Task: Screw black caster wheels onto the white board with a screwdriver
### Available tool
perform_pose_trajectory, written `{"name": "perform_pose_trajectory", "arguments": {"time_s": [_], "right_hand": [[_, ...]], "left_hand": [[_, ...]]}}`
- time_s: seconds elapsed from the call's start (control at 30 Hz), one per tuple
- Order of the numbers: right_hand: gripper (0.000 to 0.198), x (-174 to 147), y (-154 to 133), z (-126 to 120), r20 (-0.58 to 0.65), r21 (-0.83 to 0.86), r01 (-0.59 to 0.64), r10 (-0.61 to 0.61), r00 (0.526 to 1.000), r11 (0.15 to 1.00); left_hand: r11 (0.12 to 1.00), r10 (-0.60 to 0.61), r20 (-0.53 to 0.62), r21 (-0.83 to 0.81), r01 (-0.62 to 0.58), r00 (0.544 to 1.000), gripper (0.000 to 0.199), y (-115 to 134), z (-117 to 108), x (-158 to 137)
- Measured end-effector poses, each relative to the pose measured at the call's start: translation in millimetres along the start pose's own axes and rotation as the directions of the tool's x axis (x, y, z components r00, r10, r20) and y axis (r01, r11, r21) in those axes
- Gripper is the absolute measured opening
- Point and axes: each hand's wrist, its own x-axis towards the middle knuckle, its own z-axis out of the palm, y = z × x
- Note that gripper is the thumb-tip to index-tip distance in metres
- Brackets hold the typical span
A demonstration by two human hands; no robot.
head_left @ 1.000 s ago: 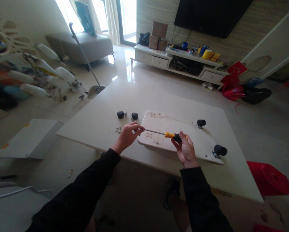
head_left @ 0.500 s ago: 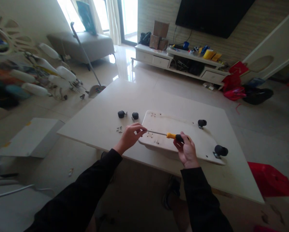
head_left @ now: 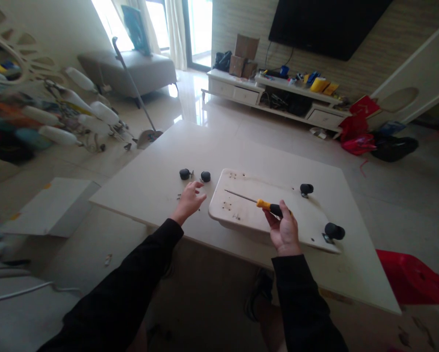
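Observation:
My right hand point(head_left: 283, 227) is closed round the black and yellow handle of a screwdriver point(head_left: 263, 204), whose shaft points left above a white board point(head_left: 263, 188). My left hand point(head_left: 190, 199) hovers over the table with its fingers apart and nothing visible in them. Just beyond it sit two loose black caster wheels, one caster point(head_left: 184, 174) to the left and another caster point(head_left: 205, 176) beside the board. Small screws point(head_left: 179, 196) lie partly hidden behind the left hand. On the board's right end stand a far caster point(head_left: 306, 189) and a near caster point(head_left: 334, 231). More screws point(head_left: 236, 216) rest at its near left corner, by small holes.
The white table point(head_left: 149, 171) carries all of this. A red plastic stool point(head_left: 410, 278) stands on the floor at right, and a white box point(head_left: 50, 205) at left. Behind are a low TV cabinet point(head_left: 237, 93) and a long-handled dustpan point(head_left: 149, 138).
My left hand has let go of the screwdriver's tip and moved left, towards the loose screws. The right hand keeps the screwdriver in nearly the same place.

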Motion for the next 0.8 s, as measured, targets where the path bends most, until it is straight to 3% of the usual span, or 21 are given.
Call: {"name": "perform_pose_trajectory", "arguments": {"time_s": [0.17,0.27,0.4,0.6,0.8], "right_hand": [[0.044,0,-5,1,-0.009,0.021,-0.039,0.039,0.999,0.999],[0.047,3,-6,0,-0.003,0.025,-0.062,0.062,0.998,0.998],[0.050,6,-10,-4,0.005,0.038,-0.068,0.068,0.998,0.997],[0.048,7,-19,-9,-0.012,0.064,-0.076,0.077,0.997,0.995],[0.043,5,-25,-10,-0.028,0.078,-0.078,0.080,0.996,0.994]], "left_hand": [[0.984,-0.045,0.014,0.171,0.042,0.999,0.049,-18,18,11],[0.979,-0.088,0.031,0.185,0.081,0.996,0.066,-17,30,19],[0.963,-0.199,0.027,0.189,0.190,0.980,0.074,-15,41,32],[0.958,-0.240,-0.012,0.158,0.239,0.971,0.063,-19,37,40],[0.939,-0.329,-0.113,0.065,0.338,0.937,0.025,-28,26,37]]}}
